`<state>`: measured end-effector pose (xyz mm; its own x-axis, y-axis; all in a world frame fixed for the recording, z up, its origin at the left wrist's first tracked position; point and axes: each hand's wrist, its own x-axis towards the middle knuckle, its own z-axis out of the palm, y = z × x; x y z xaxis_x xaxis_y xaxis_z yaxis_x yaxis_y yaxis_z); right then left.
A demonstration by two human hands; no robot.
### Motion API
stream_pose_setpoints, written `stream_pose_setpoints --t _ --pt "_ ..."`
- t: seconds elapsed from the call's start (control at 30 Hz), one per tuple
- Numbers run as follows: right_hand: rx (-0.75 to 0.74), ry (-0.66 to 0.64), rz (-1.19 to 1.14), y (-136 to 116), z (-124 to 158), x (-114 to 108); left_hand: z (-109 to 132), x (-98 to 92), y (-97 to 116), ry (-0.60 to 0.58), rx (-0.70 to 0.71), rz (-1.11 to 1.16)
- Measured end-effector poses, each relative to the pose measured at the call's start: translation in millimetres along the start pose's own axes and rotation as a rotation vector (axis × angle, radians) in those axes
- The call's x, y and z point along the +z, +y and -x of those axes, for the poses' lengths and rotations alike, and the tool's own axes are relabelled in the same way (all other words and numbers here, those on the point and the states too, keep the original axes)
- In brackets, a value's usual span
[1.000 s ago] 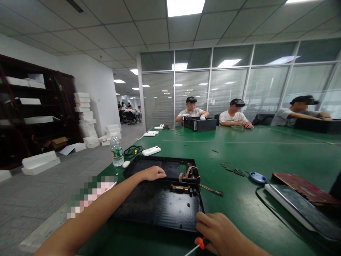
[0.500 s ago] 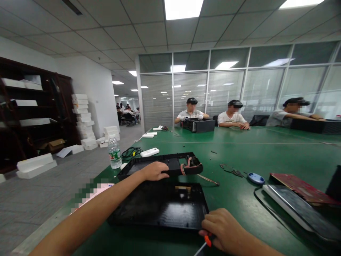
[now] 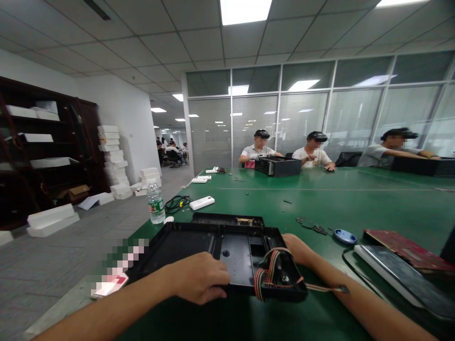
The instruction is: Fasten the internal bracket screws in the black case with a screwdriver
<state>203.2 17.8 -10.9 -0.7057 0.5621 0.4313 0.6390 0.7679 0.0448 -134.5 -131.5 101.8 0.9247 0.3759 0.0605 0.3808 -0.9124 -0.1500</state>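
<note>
A shallow black plastic housing (image 3: 236, 258) lies open side up in front of me. Striped ribbon wires (image 3: 261, 284) are bundled at its right end, and a thin lead with a small connector sticks out to the right. My left hand (image 3: 204, 279) is closed on the housing's near edge. Beyond the housing, partly covered by it, is a second black panel (image 3: 202, 219) with a brass-coloured strip (image 3: 245, 221). My right hand (image 3: 296, 248) reaches past the housing's right end towards that panel. Its fingers are hidden behind the housing, and no screwdriver is visible.
A water bottle (image 3: 155, 201), a black cable (image 3: 177, 203) and a white device (image 3: 202, 203) stand left on the green table (image 3: 249, 189). To the right lie a blue round object (image 3: 344, 237), a red circuit board (image 3: 398, 246) and a white-edged tablet-like device (image 3: 398, 279). Co-workers sit opposite.
My left hand has brought the wired housing nearer, and the plain panel has moved to the far side. My right hand has moved forward; the orange-and-black-handled screwdriver it held is out of sight.
</note>
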Motion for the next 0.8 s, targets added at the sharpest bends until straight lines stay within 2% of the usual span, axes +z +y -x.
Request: stream_pose_setpoints --t 0.07,0.17,0.23,0.33,0.43,0.53,0.63,0.73,0.8 --pt "-0.056 0.042 0.083 25 13 -5 4 9.0 8 -0.009 -0.013 0.010" --pt "0.023 0.156 0.133 57 29 -12 9 23.1 16 -0.030 -0.035 0.025" --pt "0.073 0.213 0.098 67 33 -13 11 31.9 18 -0.046 -0.047 0.027" --pt "0.162 0.287 -0.012 56 26 -12 10 40.2 19 -0.062 -0.055 0.024" --pt "0.211 0.269 -0.151 23 10 -9 3 39.3 10 -0.060 -0.062 0.029" --pt "0.158 0.119 -0.287 -12 -7 -9 -6 35.3 -19 0.017 -0.195 -0.014" --pt "0.179 0.002 -0.342 -31 -15 -13 -10 40.3 -67 0.120 -0.433 -0.140" --pt "0.253 -0.017 -0.287 -32 -15 -16 -7 56.9 -114 0.004 -0.585 -0.208" --pt "0.289 -0.004 -0.230 -28 -12 -15 -2 69.2 -136 -0.103 -0.555 -0.134"
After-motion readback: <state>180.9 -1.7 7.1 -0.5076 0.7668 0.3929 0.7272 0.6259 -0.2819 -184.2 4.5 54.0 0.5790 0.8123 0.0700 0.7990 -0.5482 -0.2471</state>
